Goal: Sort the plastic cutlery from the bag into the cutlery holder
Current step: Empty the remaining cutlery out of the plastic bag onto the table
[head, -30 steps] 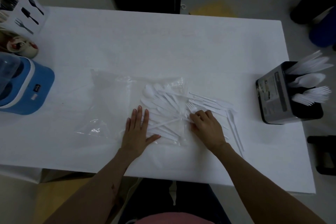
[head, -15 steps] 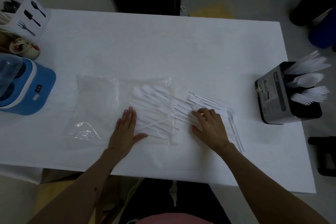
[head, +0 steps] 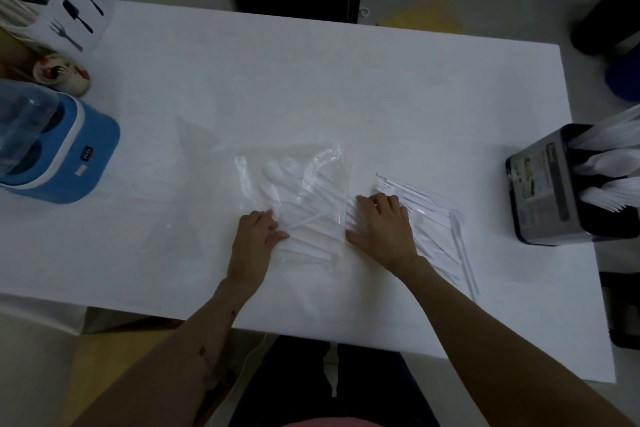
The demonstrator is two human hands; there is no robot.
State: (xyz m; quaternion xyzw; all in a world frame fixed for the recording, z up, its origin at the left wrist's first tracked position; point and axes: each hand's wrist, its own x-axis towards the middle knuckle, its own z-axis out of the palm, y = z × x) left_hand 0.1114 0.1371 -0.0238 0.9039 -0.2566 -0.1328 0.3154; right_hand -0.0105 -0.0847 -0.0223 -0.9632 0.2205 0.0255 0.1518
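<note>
A clear plastic bag [head: 313, 168] lies crumpled on the white table [head: 311, 80], with several white plastic forks, spoons and knives [head: 294, 191] still inside. My left hand [head: 256, 236] grips the bag's near left part with curled fingers. My right hand [head: 384, 224] presses down on a loose pile of white cutlery [head: 433, 218] lying outside the bag's mouth. The black and grey cutlery holder [head: 540, 184] stands at the table's right edge, holding white knives, spoons and forks in separate compartments.
A blue appliance with a clear lid [head: 69, 156] sits at the left edge. Behind it are a small cup [head: 64, 74] and a white caddy with black cutlery pictures [head: 74, 15]. Dark containers [head: 602, 17] stand on the floor at the far right.
My left hand has gone from flat to curled on the bag. The bag has bunched and slid left, leaving more cutlery loose under my right hand.
</note>
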